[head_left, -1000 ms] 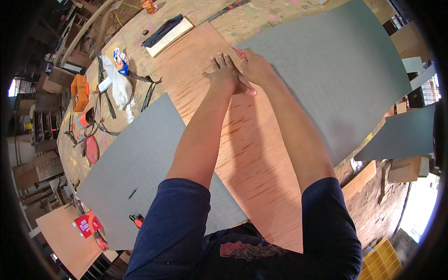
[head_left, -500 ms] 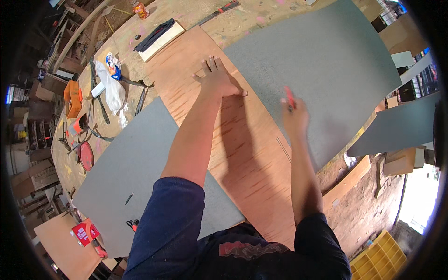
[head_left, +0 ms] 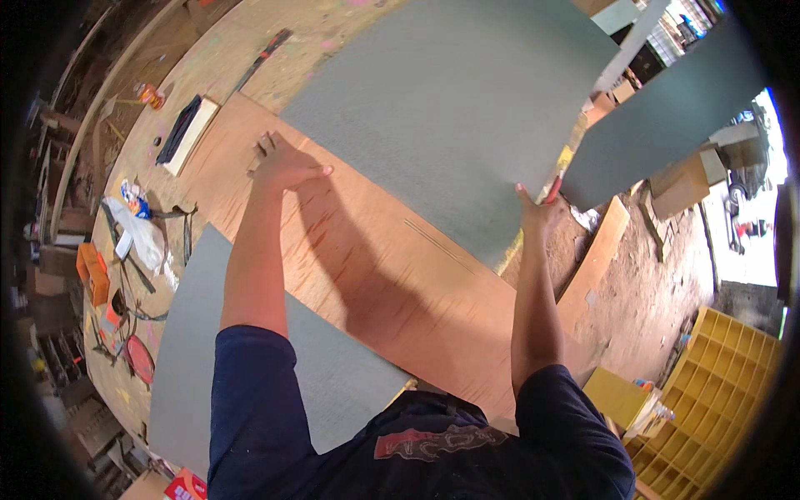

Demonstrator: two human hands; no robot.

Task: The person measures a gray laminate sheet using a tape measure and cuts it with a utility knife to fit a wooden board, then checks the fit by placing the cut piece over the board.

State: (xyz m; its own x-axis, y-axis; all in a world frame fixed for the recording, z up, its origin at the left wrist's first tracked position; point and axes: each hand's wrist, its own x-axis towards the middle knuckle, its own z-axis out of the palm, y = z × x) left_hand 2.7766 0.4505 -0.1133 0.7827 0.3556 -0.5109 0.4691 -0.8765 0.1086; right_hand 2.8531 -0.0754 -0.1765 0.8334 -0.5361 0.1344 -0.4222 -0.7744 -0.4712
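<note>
A long reddish-brown plywood board point(head_left: 400, 287) lies slantwise across the table, between a large grey sheet point(head_left: 450, 108) on its far right and another grey sheet point(head_left: 196, 333) on its near left. My left hand point(head_left: 287, 165) rests on the far part of the board, fingers spread, holding nothing. Near the right edge of the large grey sheet, my right hand point(head_left: 540, 212) is closed around a slim red tool point(head_left: 553, 188); its kind is too small to tell. A thin pale strip point(head_left: 440, 243) lies along the board's edge, between my hands.
A sanding-block-like wooden piece with dark cloth point(head_left: 185, 133) sits at the board's far end. A red-and-black-handled tool point(head_left: 265, 57), a white plastic bag point(head_left: 142, 237) and an orange box point(head_left: 92, 273) lie on the table. Rightward stand another grey panel point(head_left: 658, 108) and a yellow compartmented rack point(head_left: 717, 392).
My right hand has moved right with the red tool, from over the large grey sheet to its edge. The view has shifted rightward. My left hand stays on the plywood board.
</note>
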